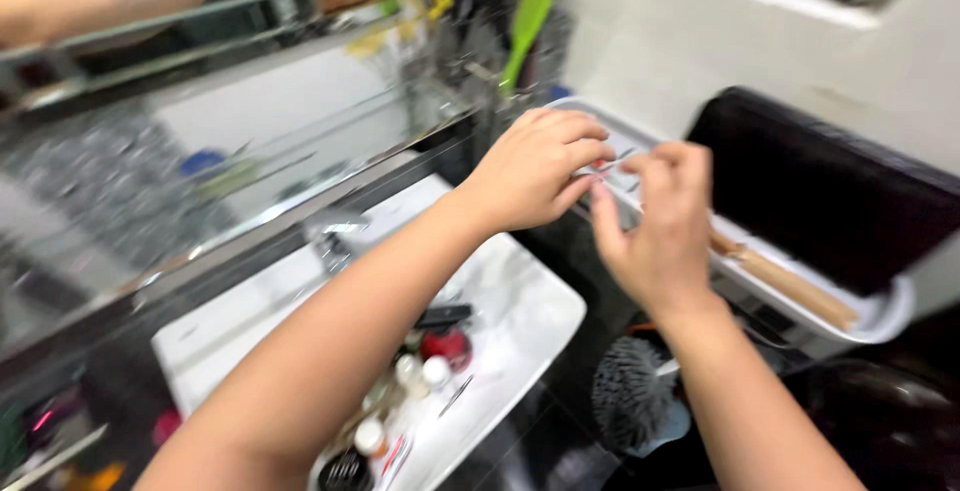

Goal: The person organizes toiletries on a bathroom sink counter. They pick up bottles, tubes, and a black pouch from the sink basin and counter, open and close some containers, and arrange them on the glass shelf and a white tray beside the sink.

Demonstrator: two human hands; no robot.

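Head view: left hand (535,166) and right hand (660,226) pinch small blurred item (603,166) between fingertips; white tray (880,316) beneath.

White wall (640,41), mirror (230,121), dark glossy counter (560,251).

White tray (880,323), grey spiky brush (628,391)

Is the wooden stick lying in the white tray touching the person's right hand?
Cannot tell. In the blurred head view, the wooden stick runs behind the right hand, so contact is hidden.
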